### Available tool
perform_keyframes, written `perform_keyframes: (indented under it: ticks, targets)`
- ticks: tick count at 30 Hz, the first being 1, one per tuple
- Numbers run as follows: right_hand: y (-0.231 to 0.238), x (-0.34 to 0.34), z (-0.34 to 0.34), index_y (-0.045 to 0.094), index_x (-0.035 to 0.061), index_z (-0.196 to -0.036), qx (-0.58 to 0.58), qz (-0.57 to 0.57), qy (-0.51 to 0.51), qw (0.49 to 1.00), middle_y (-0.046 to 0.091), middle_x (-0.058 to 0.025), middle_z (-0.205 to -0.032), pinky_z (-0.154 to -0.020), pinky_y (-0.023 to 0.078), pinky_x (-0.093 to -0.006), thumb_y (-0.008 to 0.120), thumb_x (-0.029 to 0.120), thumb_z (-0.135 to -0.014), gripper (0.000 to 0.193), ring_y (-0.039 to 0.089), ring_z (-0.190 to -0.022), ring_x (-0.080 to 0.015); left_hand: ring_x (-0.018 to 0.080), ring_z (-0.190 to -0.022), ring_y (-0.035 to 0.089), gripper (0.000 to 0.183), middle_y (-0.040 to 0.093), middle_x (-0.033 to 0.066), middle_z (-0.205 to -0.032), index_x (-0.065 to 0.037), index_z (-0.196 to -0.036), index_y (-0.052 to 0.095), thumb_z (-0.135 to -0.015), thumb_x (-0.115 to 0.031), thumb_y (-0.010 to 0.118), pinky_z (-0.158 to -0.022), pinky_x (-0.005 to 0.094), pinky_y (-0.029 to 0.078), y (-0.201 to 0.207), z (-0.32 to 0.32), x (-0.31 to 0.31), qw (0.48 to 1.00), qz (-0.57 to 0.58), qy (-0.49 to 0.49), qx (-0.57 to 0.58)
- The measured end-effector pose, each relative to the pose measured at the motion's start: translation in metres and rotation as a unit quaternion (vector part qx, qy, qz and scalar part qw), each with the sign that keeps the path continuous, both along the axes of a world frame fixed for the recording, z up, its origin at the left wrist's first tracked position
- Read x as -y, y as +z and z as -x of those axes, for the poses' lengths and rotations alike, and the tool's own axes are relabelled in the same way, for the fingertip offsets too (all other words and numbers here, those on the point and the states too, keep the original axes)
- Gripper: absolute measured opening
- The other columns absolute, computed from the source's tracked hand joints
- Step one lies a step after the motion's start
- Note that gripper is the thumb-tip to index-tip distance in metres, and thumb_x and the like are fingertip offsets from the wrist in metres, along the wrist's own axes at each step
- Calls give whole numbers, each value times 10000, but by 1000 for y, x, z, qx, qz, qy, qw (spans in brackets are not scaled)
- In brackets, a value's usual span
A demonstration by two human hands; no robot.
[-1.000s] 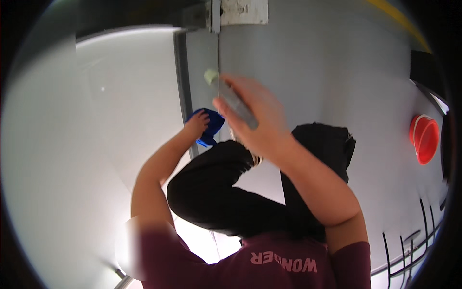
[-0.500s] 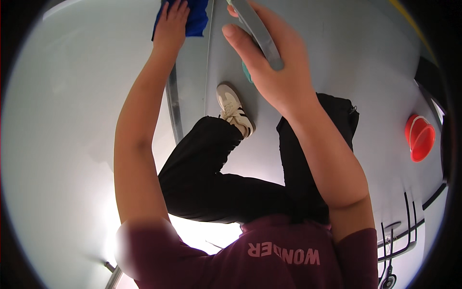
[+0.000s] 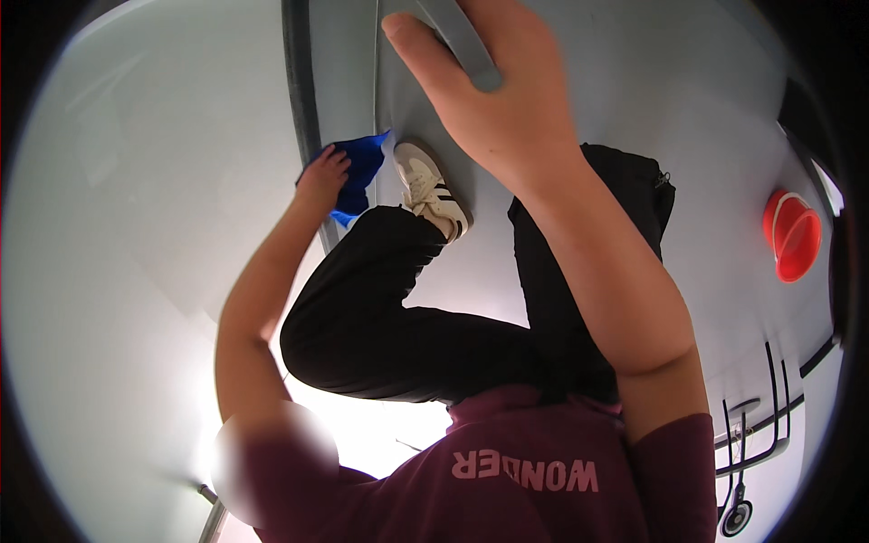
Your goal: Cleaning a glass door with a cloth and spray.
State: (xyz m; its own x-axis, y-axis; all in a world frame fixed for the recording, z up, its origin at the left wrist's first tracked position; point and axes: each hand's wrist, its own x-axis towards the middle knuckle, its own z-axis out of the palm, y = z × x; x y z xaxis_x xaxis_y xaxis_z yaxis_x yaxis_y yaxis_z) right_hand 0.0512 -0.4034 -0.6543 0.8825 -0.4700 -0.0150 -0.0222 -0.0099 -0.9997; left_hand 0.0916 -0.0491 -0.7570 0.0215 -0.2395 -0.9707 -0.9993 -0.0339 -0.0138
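My left hand presses a blue cloth against the pale wall beside a dark upright strip. My right hand is raised near the top of the picture. Its fingers are closed round a grey tube-shaped object, most of which lies behind the hand or beyond the frame. Below the hands I see my own bent leg in black trousers and a white shoe with black stripes on the grey floor.
A red bucket stands on the floor at the right. A black wheeled metal frame sits at the lower right. A pale glossy panel fills the left side.
My left hand has brought the blue cloth down from the top edge toward the shoe. My right hand with the grey object has risen closer to the camera and the top edge.
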Motion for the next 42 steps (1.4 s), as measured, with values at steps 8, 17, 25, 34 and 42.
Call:
perform_keyframes:
  ticks: [8, 17, 25, 34, 42]
  targets:
    - [21, 2, 3, 538, 15, -1149, 4, 11, -6, 1000, 595, -215, -1008, -816, 451, -413, 571, 130, -823, 348, 566, -948, -392, 177, -1243, 439, 411, 514, 1, -1326, -138, -1253, 542, -854, -180, 452, -1076, 405, 291, 79, -148, 131, 839, 379, -98, 378]
    - [25, 6, 5, 548, -3, -1112, -41, -61, 23, 997, 600, -210, -930, -762, 450, -389, 555, 122, -847, 294, 581, -870, -370, 225, -1382, 244, 505, 313, 24, -1490, -139, -1383, 417, -887, -231, 419, -1124, 433, 189, 40, -89, 88, 884, 264, -88, 377]
    - [26, 11, 5, 558, 3, -1089, -10, 18, -3, 1000, 598, -191, -885, -722, 448, -394, 552, 107, -840, 270, 576, -830, -371, 176, -1332, 344, 304, 495, -9, -1354, -207, -1079, 669, -843, -237, 480, -1161, 437, 135, 0, 33, -70, 998, 44, 3, -41]
    - [18, 3, 6, 557, 38, -971, 18, -22, -36, 999, 587, -189, -892, -729, 445, -426, 548, 95, -801, 179, 553, -864, -394, 153, -1234, 449, 380, 480, -26, -1368, -170, -1211, 578, -847, -176, 468, -1098, 379, 274, 73, -90, 68, 904, 293, -59, 307]
    - [11, 6, 6, 553, 35, -1012, 36, -8, -44, 998, 592, -196, -938, -759, 451, -427, 557, 95, -793, 227, 552, -904, -401, 126, -1316, 346, 451, 370, -116, -1449, -299, -1339, 467, -888, -313, 491, -1052, 476, 257, 124, -112, 142, 784, 287, -135, 533]
